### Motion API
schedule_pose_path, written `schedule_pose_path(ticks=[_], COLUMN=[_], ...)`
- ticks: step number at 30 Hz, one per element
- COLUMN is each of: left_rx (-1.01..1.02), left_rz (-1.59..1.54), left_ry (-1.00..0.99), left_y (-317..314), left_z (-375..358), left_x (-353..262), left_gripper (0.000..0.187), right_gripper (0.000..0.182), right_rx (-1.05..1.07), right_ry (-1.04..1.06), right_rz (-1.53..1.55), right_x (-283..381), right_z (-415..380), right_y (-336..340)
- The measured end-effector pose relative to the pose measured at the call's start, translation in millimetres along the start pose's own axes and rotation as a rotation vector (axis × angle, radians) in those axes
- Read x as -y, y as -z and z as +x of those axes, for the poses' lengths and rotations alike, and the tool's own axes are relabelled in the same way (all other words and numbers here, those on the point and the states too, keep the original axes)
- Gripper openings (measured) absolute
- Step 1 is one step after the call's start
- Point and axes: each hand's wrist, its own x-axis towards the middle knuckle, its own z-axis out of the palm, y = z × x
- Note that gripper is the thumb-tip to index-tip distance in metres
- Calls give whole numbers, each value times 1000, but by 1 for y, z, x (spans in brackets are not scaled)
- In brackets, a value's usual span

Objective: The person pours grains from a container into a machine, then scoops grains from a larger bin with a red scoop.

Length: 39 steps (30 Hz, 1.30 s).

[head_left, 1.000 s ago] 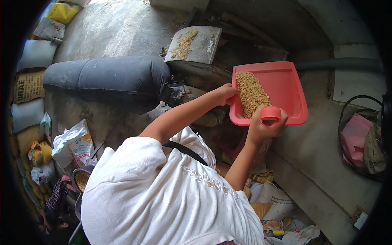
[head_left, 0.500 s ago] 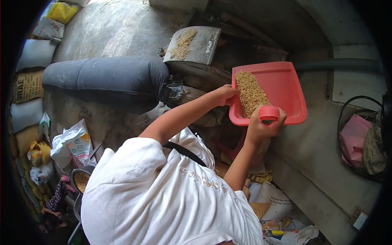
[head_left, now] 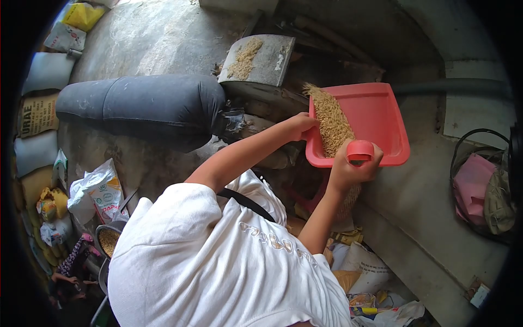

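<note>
A red dustpan-shaped scoop is tilted, with grain along its left side. Some of the grain spills over the upper left corner. My left hand grips the scoop's left edge, its fingers partly hidden behind the rim. Around the scoop's handle, at the near side, my right hand is closed. Above and to the left of the scoop, a curved grey surface carries a small heap of grain.
A long dark cushion-like roll lies at the left. Sacks line the left edge. Another person is at the lower left beside a container of grain. A bag lies at the right.
The grain in the scoop has shifted toward the upper left corner and now spills over it. My hands and the scoop have hardly moved. The person at the lower left has shifted slightly.
</note>
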Motion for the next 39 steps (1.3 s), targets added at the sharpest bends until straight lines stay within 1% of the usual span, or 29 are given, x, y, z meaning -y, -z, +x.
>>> schedule_pose_path(ticks=[2, 4, 7, 14, 17, 19, 26, 29, 31, 39], left_rx=[9, -23, -50, -59, -24, -10, -19, -5, -7, -6], left_rz=[0, -23, -5, -3, -7, -12, -26, -3, -50, -56], left_ry=[1, -33, -25, -51, -63, -68, -71, -37, -41, -38], left_y=[1, -1, -1, -3, -2, -2, -3, -3, -4, -2], left_z=[1, 0, 1, -7, -5, -7, -10, -11, -11, -9], left_x=[1, 1, 0, -3, -1, -2, -1, -1, 0, 3], left_gripper=[28, 25, 25, 24, 24, 25, 25, 27, 27, 27], right_gripper=[32, 32, 31, 29, 29, 18, 18, 19, 32, 33], right_rx=[2, -10, -9, -35, -28, -89, -84, -70, 22, 25], right_ry=[-4, -6, -11, -53, -42, -2, -29, -2, -55, -48], right_rz=[9, 23, 18, -15, 9, 5, -25, -40, 10, -3], right_x=[0, -1, 2, -1, 2, 6, 8, 8, 4, 8], right_z=[0, -1, 1, 0, 2, 5, 7, 8, 6, 10], right_y=[0, 0, 1, 1, 2, 0, -1, 0, 2, 0])
